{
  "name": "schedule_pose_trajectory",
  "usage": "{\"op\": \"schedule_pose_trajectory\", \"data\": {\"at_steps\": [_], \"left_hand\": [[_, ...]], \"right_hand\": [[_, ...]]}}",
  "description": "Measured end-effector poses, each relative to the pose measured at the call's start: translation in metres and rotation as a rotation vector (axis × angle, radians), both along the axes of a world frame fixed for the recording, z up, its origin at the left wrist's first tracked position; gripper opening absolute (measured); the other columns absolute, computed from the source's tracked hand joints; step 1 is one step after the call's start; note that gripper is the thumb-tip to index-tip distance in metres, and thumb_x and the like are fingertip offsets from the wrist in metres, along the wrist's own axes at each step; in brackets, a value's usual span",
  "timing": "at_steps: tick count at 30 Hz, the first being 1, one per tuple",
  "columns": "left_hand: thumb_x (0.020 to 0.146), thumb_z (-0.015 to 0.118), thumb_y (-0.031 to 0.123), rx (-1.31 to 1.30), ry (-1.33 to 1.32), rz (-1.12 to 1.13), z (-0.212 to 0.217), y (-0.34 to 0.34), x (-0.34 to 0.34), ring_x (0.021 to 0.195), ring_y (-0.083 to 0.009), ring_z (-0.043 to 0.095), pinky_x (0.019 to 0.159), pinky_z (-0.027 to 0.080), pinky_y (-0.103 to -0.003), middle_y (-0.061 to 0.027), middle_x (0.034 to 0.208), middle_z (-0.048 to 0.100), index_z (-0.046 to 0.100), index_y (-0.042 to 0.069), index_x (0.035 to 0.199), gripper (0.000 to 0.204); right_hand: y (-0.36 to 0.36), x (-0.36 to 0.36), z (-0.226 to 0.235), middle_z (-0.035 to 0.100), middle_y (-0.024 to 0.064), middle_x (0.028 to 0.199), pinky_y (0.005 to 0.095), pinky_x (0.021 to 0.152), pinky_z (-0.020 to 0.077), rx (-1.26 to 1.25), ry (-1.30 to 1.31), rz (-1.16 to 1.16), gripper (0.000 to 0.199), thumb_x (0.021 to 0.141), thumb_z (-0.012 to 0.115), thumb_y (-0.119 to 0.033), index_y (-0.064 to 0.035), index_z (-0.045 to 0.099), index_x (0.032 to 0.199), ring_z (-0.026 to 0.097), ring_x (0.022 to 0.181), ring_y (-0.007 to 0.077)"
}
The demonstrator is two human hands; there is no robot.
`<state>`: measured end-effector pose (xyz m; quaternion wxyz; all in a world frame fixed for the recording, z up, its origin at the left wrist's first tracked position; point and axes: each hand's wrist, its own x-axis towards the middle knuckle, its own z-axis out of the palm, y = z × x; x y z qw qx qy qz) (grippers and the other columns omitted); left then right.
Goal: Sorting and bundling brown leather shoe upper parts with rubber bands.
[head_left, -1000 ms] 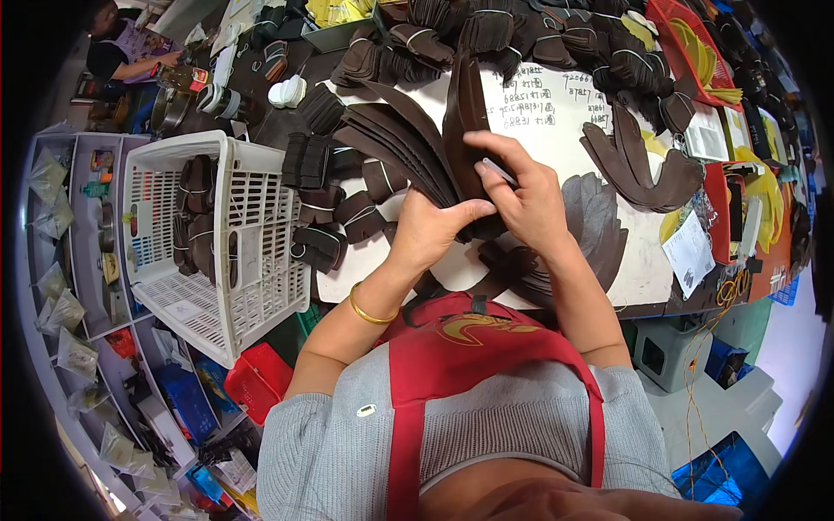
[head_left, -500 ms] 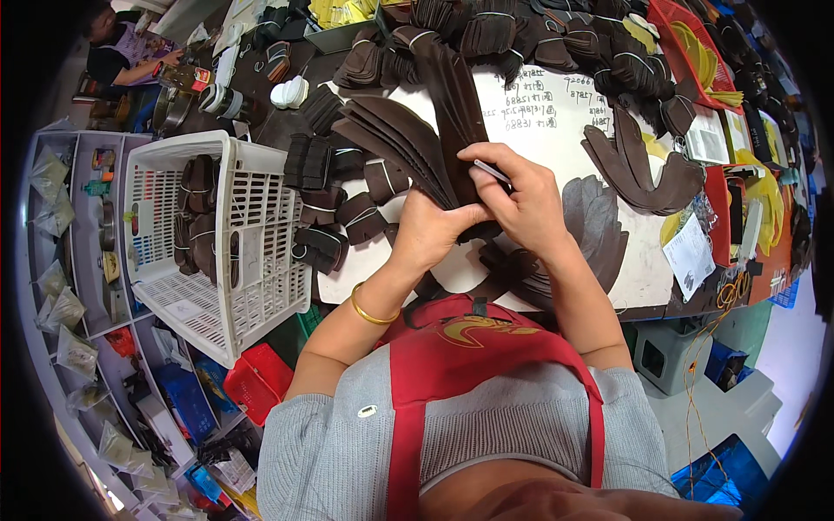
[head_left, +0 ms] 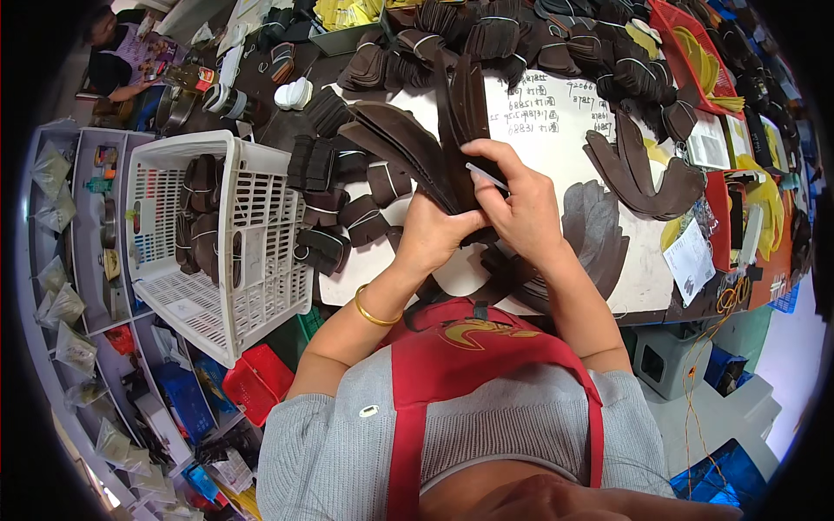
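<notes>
My left hand (head_left: pixel 430 233) is closed around the lower end of a stack of dark brown leather pieces (head_left: pixel 395 143). The pieces fan apart above it, one bunch leaning left and narrower strips (head_left: pixel 467 104) standing up. In the fingers of my right hand (head_left: pixel 528 207) is a slim, light-coloured pen-like tool (head_left: pixel 486 176), held across the strips. My right fingertips lie at the strips' right edge. Whether the tool's tip touches the leather, I cannot tell. Below my hands, more brown pieces (head_left: pixel 521 282) lie fanned on the white tabletop (head_left: pixel 638 269).
A white plastic crate (head_left: pixel 230 252) with tied brown bundles stands left. Grey-brown pieces (head_left: pixel 595 230) and a curved brown stack (head_left: pixel 647 187) lie right. Tied bundles (head_left: pixel 504 39) line the back, near a red basket (head_left: pixel 695 56). A person (head_left: pixel 130 61) sits far left.
The upright strips have parted further at the top, and the left bunch sits closer together. The pen-like tool has shifted slightly left with my right hand. The other person's arm has moved lower.
</notes>
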<state>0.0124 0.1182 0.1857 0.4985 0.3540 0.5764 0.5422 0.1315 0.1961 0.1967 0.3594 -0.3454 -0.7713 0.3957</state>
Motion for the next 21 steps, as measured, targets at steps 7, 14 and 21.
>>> {"op": "schedule_pose_trajectory", "data": {"at_steps": [7,14,21], "left_hand": [[0.073,0.076,0.007,-0.021,0.082,-0.007,-0.0011,0.0009,-0.0020,0.088,-0.0121,0.063,0.074,0.053,-0.028,-0.0060,0.095,0.066,0.059,-0.003,0.107,0.038],[0.074,0.075,0.009,0.007,0.082,0.019,-0.0004,0.0042,-0.0015,0.085,-0.0120,0.062,0.073,0.053,-0.028,-0.0063,0.093,0.066,0.059,-0.002,0.105,0.037],[0.074,0.076,0.009,0.029,0.121,0.038,-0.0036,0.0044,-0.0003,0.085,-0.0119,0.063,0.073,0.052,-0.028,-0.0053,0.091,0.066,0.061,0.001,0.103,0.033]], "right_hand": [[0.0047,0.0025,0.0032,0.071,0.0073,0.094,0.0316,0.062,0.0546,0.117,0.005,0.148,0.024,0.081,0.070,-0.017,-0.0124,0.070,0.105,0.069,0.074,0.0247],[0.0044,-0.0019,-0.0002,0.071,0.0067,0.095,0.0324,0.065,0.0548,0.081,0.033,0.083,0.025,0.079,0.074,-0.023,-0.0098,0.071,0.100,0.070,0.075,0.0241],[0.0032,-0.0021,0.0015,0.071,0.0066,0.094,0.0326,0.065,0.0546,0.059,-0.006,0.076,0.025,0.079,0.071,-0.019,-0.0102,0.069,0.102,0.070,0.076,0.0249]]}}
